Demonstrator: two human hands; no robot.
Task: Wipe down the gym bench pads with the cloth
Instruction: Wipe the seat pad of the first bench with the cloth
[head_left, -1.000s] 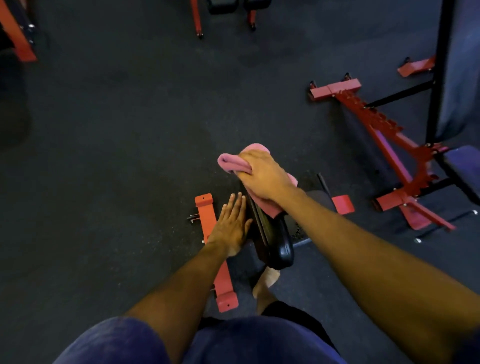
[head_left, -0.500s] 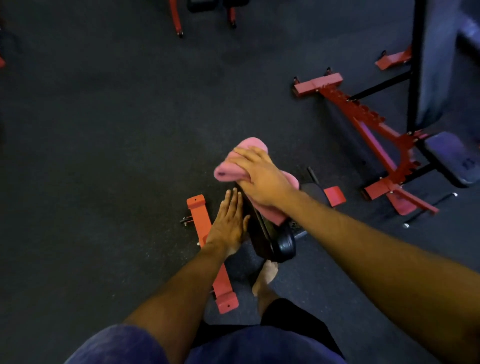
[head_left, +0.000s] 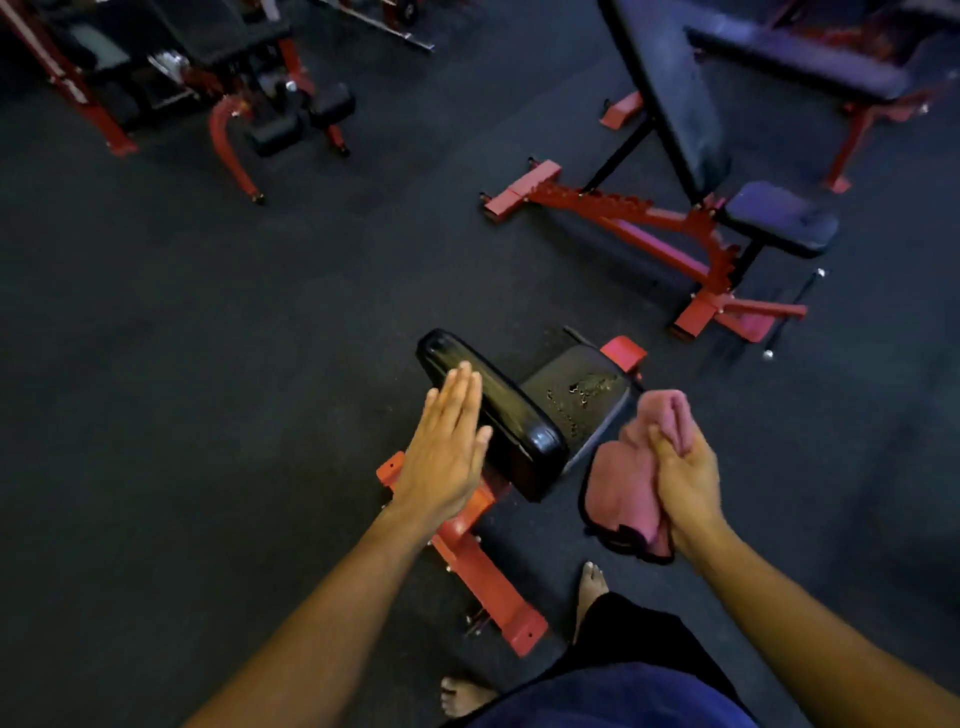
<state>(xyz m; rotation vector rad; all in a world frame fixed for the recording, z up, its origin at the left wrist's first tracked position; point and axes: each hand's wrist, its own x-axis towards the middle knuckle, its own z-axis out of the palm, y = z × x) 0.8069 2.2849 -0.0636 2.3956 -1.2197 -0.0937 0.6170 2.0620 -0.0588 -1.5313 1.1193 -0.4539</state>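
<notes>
Head view, looking down at a dark rubber floor (head_left: 208, 364). Left hand (head_left: 444, 457) flat, fingers straight and together, pressed against the left side of the raised back pad (head_left: 498, 415) of the near bench; holds nothing. Back pad black, glossy, tilted up, running from 11 o'clock down toward 5 o'clock at frame centre. Seat pad (head_left: 582, 400) just to its right, at 1 o'clock from the pad's lower end, with scattered droplets or flecks on its surface; which, cannot tell. Right hand (head_left: 685, 478) at 4 o'clock from the back pad, fingers curled around a bunched pink cloth (head_left: 628, 488) with a dark edge. Cloth is off the pads, hanging beside the seat pad's right edge. Red frame (head_left: 483, 571) of the bench runs along the floor under the left forearm toward 6 o'clock. 1 bare foot (head_left: 589, 587) beside the frame, another at bottom centre. A 2nd bench (head_left: 675, 114) with red frame stands at 1 o'clock, well apart. More red machines (head_left: 249, 104) at 11 o'clock.
</notes>
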